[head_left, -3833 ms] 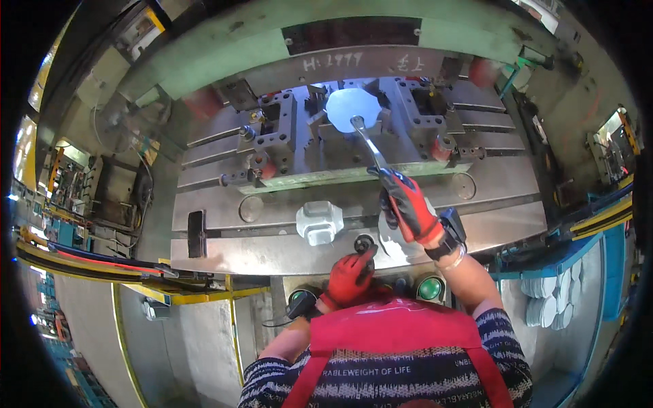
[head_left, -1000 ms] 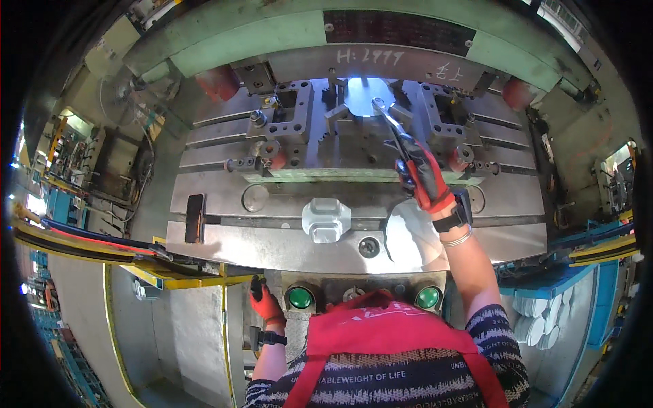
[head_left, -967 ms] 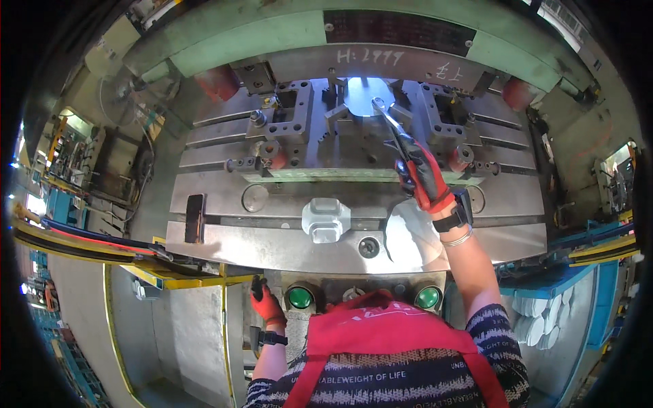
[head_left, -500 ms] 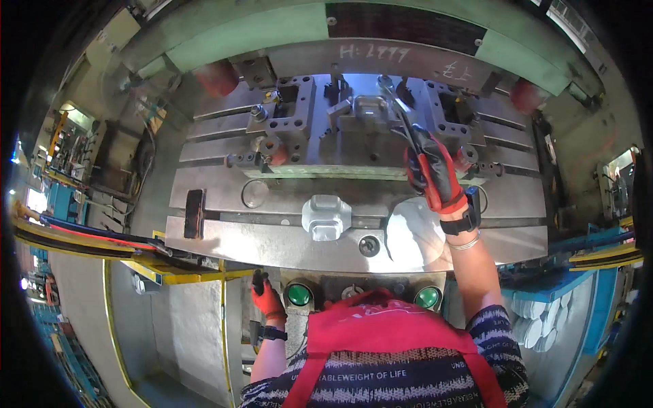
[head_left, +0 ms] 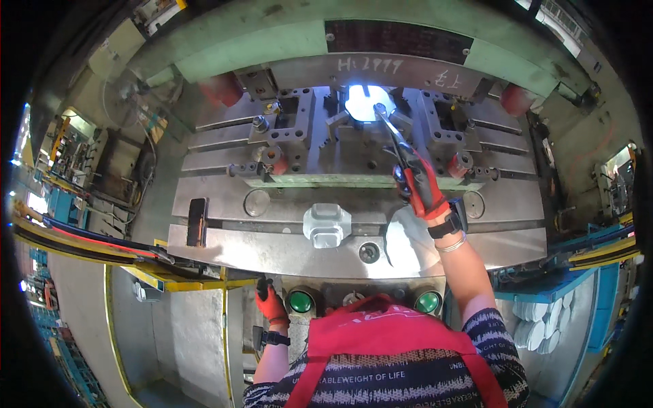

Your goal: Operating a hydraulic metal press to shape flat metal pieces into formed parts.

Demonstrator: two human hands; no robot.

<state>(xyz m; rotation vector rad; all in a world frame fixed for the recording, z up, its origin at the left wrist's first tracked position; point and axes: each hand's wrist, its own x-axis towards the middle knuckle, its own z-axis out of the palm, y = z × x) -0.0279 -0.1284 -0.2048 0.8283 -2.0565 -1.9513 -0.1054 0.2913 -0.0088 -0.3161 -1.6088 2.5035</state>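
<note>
The press's green beam (head_left: 258, 46) spanned the far side, above the metal press bed (head_left: 292, 257) with its die (head_left: 333, 156). Your right arm (head_left: 464, 268) reached far and slightly left over the bed, its elbow bent outward and its wrist nearly in line with the forearm. Your left arm (head_left: 273, 359) stayed low at the near left, its gloved left hand (head_left: 271, 306) pointing far, beside the left green button (head_left: 300, 301); whether that grip held anything, you could not tell. A flat pale sheet (head_left: 407, 238) lay on the bed's near right, just left of your right forearm. The bright eight-sided plate (head_left: 359, 102) sat at the die's far middle. Left of the sheet rested a shaped metal piece (head_left: 326, 226). Your gloved right hand (head_left: 425, 185) was clenched round a long tool (head_left: 396, 136), its round end over the plate's near right part. A dark phone (head_left: 197, 221) lay at the bed's left.
</note>
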